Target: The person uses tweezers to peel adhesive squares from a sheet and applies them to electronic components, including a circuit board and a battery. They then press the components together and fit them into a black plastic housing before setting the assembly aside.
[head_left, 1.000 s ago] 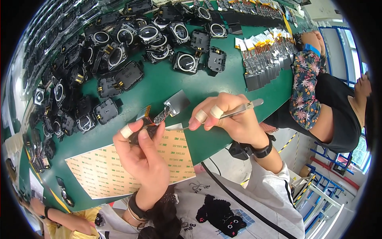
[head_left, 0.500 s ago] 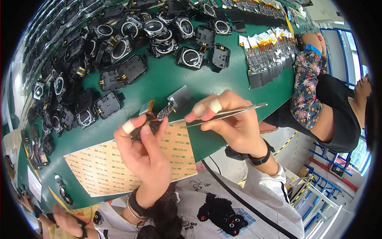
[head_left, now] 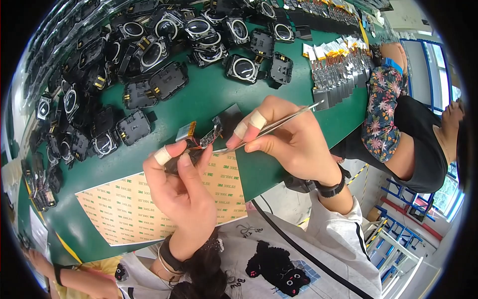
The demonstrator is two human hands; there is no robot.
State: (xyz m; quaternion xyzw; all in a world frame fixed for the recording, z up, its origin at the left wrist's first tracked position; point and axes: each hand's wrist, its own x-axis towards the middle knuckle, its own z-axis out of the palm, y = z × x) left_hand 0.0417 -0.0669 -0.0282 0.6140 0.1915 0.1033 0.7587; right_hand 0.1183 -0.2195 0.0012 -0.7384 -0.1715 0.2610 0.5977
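1. At the lower edge, a pale shirt [head_left: 318, 239] with a black animal figure is seen; at lower left, another person's forearm [head_left: 87, 282] is shown.
2. A tan printed sheet [head_left: 117, 212] is laid on the green table [head_left: 214, 92], partly covered by the left hand [head_left: 185, 192].
3. By the left hand, its thumb and fingers closed, a small electronic assembly [head_left: 209, 136] with wires is gripped above the sheet's far edge; one fingertip is wrapped in a pale cover [head_left: 162, 156].
4. By the right hand [head_left: 289, 142], metal tweezers [head_left: 288, 118] are pinched between thumb and covered fingers, the tips pointed toward the assembly; whether contact is made cannot be told.
5. Beyond, black housings [head_left: 243, 69] with round rings are spread and piled.
6. At far right, flat grey pieces with white-and-yellow tabs [head_left: 336, 74] are lined up, near a co-worker's flowered sleeve [head_left: 382, 114].
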